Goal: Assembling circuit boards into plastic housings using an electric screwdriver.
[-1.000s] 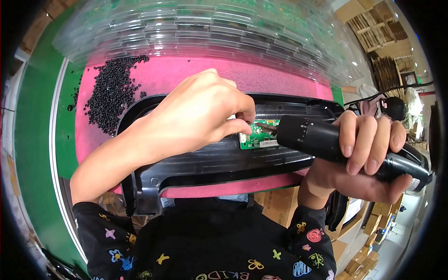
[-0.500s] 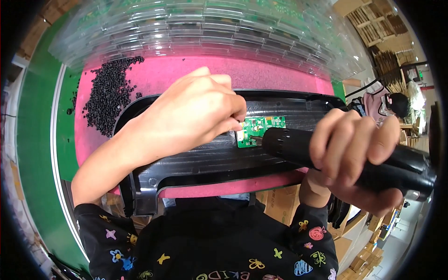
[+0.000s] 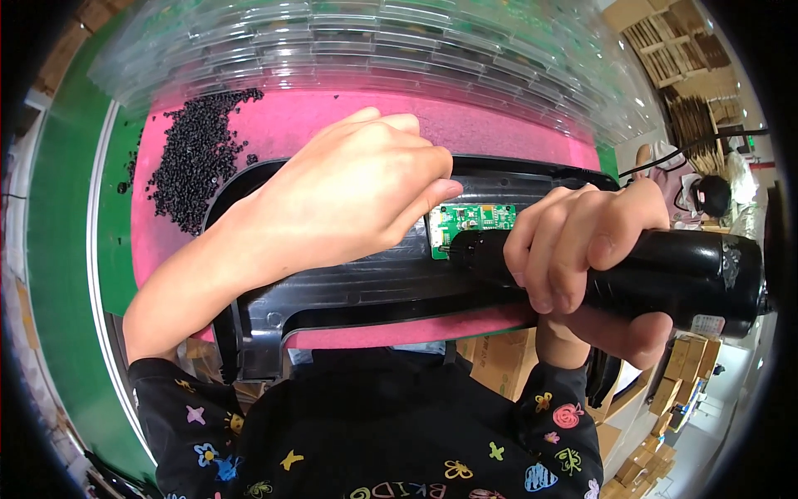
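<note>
A green circuit board [image 3: 478, 218] lies inside a long black plastic housing [image 3: 357, 287]. My right hand [image 3: 582, 241] is wrapped round a black electric screwdriver [image 3: 665, 266], tilted with its tip at the board's lower left corner. Whether the bit sits on a screw there is too small to make out. Just above the board's upper left corner, my left hand [image 3: 357, 183] has its thumb and curled forefinger pressed together. Anything between those fingertips is hidden. My left forearm crosses over the housing's left part.
A heap of small black screws [image 3: 195, 158] lies on the pink mat [image 3: 324, 337], left of the housing. Stacked clear plastic trays [image 3: 374, 58] line the back. At far right is another person [image 3: 669, 187]; cardboard boxes [image 3: 495, 362] stand below the table edge.
The screwdriver has shifted left, its tip now at the board's lower left corner. My right hand has slid forward with it. My left hand has drawn up and away from the board's left edge.
</note>
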The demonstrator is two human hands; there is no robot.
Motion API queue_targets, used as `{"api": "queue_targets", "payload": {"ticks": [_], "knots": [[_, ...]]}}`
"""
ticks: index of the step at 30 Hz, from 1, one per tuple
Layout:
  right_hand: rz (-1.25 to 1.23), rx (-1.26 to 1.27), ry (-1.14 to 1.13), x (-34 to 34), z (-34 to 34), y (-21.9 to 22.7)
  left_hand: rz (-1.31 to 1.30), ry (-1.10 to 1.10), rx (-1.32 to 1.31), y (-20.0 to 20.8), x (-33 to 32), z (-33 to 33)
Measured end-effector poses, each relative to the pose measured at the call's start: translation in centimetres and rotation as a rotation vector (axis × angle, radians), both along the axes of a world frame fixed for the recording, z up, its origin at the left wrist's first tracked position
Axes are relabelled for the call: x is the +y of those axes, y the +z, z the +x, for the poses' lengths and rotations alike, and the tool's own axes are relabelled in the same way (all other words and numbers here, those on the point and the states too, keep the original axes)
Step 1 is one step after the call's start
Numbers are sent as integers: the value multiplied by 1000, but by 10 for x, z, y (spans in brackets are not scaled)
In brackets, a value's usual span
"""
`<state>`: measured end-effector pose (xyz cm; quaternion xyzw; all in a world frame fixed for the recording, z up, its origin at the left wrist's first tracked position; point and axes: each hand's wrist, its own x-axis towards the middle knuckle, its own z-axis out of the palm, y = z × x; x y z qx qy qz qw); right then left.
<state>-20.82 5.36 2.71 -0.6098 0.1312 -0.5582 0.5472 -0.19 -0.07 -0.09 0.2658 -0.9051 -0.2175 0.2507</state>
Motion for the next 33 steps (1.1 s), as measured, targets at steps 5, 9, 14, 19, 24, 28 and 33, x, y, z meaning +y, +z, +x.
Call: {"api": "queue_targets", "payload": {"ticks": [5, 9, 14, 19, 24, 28, 33], "knots": [[-12, 18, -16, -1, 1, 1, -7, 15, -5, -1, 0, 0], [-17, 29, -13, 0, 4, 0, -11, 18, 13, -3, 0, 1], [-26, 50, -39, 3, 7, 1, -14, 22, 26, 0, 1, 0], [22, 104, 248, -2, -2, 6, -50, 16, 73, -4, 3, 1], [0, 126, 99, -4, 14, 3, -71, -6, 62, -5, 4, 2], [15, 218, 139, -4, 14, 9, -81, -24, 68, -5, 4, 2], [116, 465, -12, 5, 4, 17, -90, -40, 74, -4, 5, 2]]}}
